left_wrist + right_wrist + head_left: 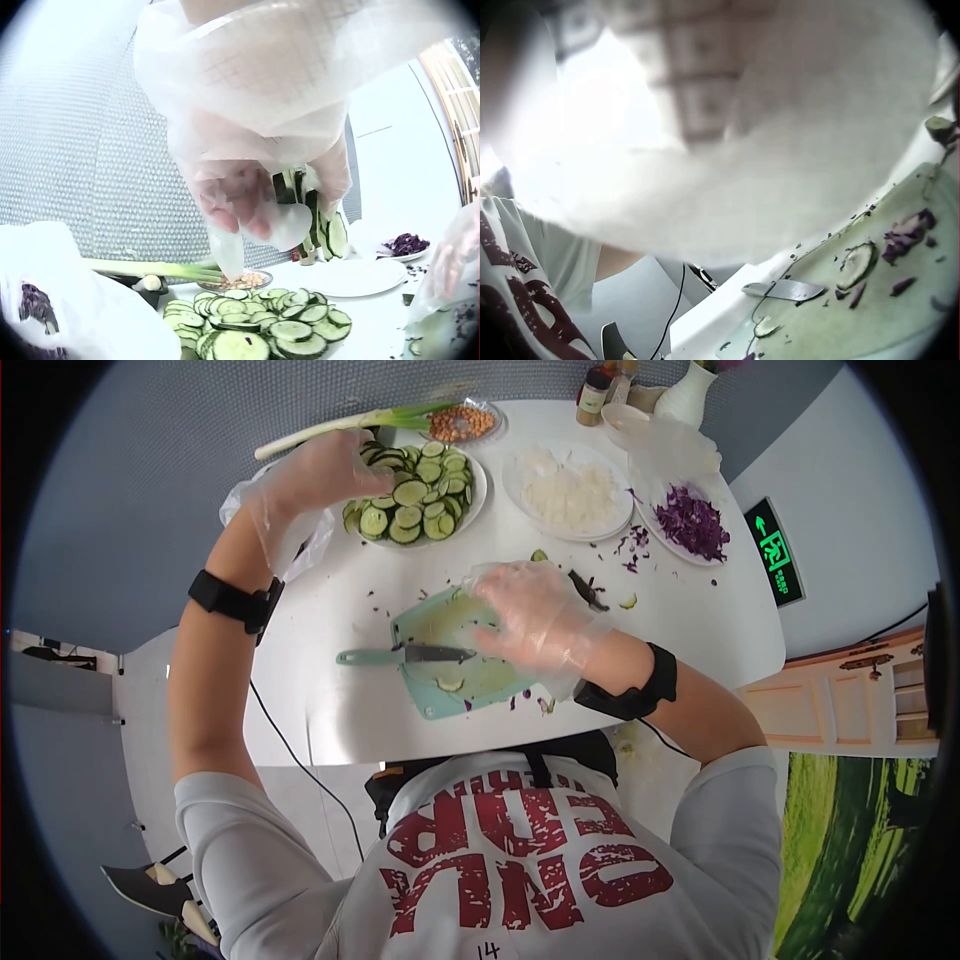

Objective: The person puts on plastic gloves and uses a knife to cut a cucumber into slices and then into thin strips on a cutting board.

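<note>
My left hand (318, 472), in a clear plastic glove, is over the left side of a plate (481, 500) piled with cucumber slices (408, 515). Between its thumb and fingers it pinches a small bunch of cucumber slices (335, 236), above the pile in the left wrist view. The gloved right hand (535, 612) hovers by the right part of a green cutting board (428, 698), fingers loosely bent, with nothing seen in its grasp. A knife (395, 656) with a pale green handle lies across the board's left edge. Cucumber and purple scraps dot the board.
Beyond the board stand a plate of pale white pieces (570, 498) and one of shredded purple cabbage (692, 525). A leek (350, 425) and a dish of small tan beans (462, 424) lie at the back. Jars (592, 402) and a white vase (688, 398) stand at back right.
</note>
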{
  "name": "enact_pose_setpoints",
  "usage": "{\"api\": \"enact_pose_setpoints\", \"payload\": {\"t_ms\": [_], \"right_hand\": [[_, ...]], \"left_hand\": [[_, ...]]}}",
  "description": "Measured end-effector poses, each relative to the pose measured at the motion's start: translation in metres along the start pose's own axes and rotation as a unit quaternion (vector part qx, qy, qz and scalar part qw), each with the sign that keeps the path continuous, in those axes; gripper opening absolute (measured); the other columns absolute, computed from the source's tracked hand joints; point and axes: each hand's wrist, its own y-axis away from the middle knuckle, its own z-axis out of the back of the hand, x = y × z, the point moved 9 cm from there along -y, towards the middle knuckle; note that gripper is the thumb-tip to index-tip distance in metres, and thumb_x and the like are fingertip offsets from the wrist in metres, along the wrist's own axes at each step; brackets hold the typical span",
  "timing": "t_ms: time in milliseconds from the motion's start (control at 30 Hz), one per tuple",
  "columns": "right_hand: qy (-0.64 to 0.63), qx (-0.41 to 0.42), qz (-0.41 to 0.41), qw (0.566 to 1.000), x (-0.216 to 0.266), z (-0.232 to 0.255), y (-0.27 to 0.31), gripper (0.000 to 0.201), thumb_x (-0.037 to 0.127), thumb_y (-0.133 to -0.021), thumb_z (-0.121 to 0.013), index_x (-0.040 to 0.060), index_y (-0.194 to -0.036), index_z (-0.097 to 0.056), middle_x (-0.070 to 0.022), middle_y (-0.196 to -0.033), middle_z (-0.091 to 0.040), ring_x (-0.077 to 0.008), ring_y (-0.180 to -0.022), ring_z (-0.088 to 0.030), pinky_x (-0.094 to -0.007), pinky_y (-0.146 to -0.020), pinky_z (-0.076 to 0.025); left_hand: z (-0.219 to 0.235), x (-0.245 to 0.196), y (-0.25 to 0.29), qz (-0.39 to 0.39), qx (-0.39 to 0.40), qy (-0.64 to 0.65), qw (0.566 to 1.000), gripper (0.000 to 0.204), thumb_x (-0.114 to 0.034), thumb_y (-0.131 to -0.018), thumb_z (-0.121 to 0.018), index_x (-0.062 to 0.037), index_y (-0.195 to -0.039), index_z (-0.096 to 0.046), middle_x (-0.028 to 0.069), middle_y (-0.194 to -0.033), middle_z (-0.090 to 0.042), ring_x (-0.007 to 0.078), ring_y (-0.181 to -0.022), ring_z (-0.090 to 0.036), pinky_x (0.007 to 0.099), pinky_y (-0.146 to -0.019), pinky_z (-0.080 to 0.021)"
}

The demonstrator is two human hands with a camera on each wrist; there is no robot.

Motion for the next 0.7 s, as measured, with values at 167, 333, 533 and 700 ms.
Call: {"api": "enact_pose_setpoints", "payload": {"t_ms": [167,333,533,700], "right_hand": [[-0.013,-0.010,0.001,1.000,-0.001,-0.001,0.020,0.051,0.040,-0.087,-0.064,0.0015,-0.120,-0.063,-0.0155,-0.119,-0.065,-0.0325,-0.114,-0.061,-0.0445,-0.100,-0.045],[-0.012,-0.021,-0.026,0.999,-0.008,0.006,0.049,0.052,0.040,-0.086,-0.064,0.0005,-0.120,-0.063,-0.0168,-0.118,-0.065,-0.0337,-0.114,-0.061,-0.0447,-0.101,-0.045],[-0.005,-0.049,-0.059,0.997,-0.021,0.002,0.083,0.047,0.039,-0.085,-0.069,0.0049,-0.117,-0.064,-0.0156,-0.118,-0.064,-0.0343,-0.109,-0.061,-0.0444,-0.096,-0.046],[-0.023,-0.085,-0.074,0.993,-0.022,-0.006,0.107,0.044,0.037,-0.085,-0.072,0.0039,-0.113,-0.064,-0.0160,-0.115,-0.066,-0.0355,-0.109,-0.061,-0.0447,-0.095,-0.047]], "left_hand": [[-0.021,-0.025,0.051,0.018,0.102,0.076,0.992,0.051,-0.028,-0.084,-0.079,0.0087,-0.117,-0.065,0.0151,-0.089,-0.073,0.0189,-0.080,-0.068,0.0331,-0.076,-0.054],[-0.089,-0.028,0.084,0.069,0.122,0.259,0.956,0.052,-0.035,-0.079,-0.079,0.0119,-0.099,-0.068,0.0160,-0.079,-0.071,0.0222,-0.073,-0.068,0.0349,-0.069,-0.053],[-0.132,-0.078,0.085,0.060,0.215,0.198,0.954,0.054,-0.036,-0.076,-0.078,0.0141,-0.091,-0.067,0.0176,-0.080,-0.070,0.0243,-0.071,-0.067,0.0389,-0.066,-0.052],[-0.155,-0.082,0.085,0.086,0.293,0.195,0.932,0.063,-0.049,-0.081,-0.070,0.0123,-0.098,-0.068,0.0227,-0.082,-0.070,0.0292,-0.073,-0.070,0.0384,-0.069,-0.054]]}}
